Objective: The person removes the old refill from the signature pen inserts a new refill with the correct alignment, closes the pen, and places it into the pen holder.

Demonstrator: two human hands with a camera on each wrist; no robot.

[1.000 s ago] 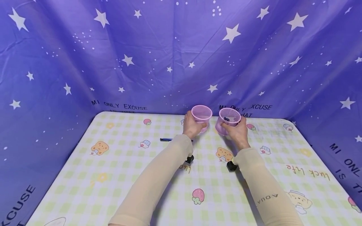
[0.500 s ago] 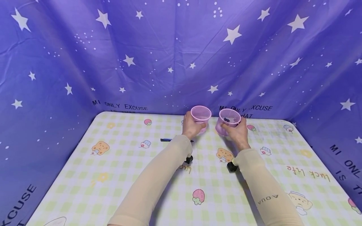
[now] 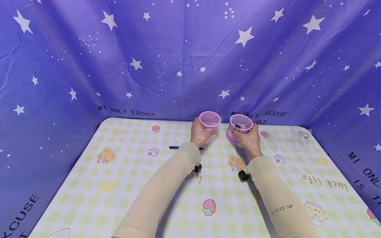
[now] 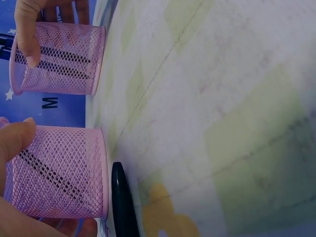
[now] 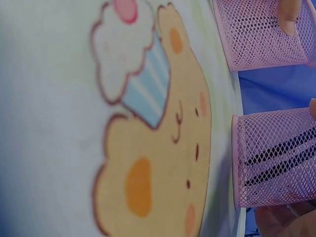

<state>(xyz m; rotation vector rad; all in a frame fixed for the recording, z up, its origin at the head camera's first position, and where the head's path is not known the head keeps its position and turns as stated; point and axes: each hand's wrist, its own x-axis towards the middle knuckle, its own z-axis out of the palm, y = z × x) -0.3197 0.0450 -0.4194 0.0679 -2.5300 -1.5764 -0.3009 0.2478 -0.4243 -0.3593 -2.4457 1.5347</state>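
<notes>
My left hand (image 3: 201, 132) grips a pink mesh pen holder (image 4: 64, 168) round its side, thumb toward the near side. One dark pen-like stick shows through its mesh in the left wrist view. My right hand (image 3: 250, 138) holds a second pink mesh pen holder (image 5: 276, 155); two dark pens inside it show through the mesh, their ends near its rim. Both holders are upright, side by side near the table's far edge with a narrow gap between them. A blue and dark pen (image 3: 174, 147) lies on the cloth, partly hidden behind my left wrist.
A green-and-white checked cloth (image 3: 131, 185) with printed cartoons covers the table. Purple star-patterned curtains (image 3: 166, 79) hang behind it and along both sides. Each wrist carries a small black camera, the right camera (image 3: 244, 176) standing out clearest.
My left hand has shifted its pen holder slightly leftward, widening the gap between the two holders. The right hand and its holder stay almost where they were.
</notes>
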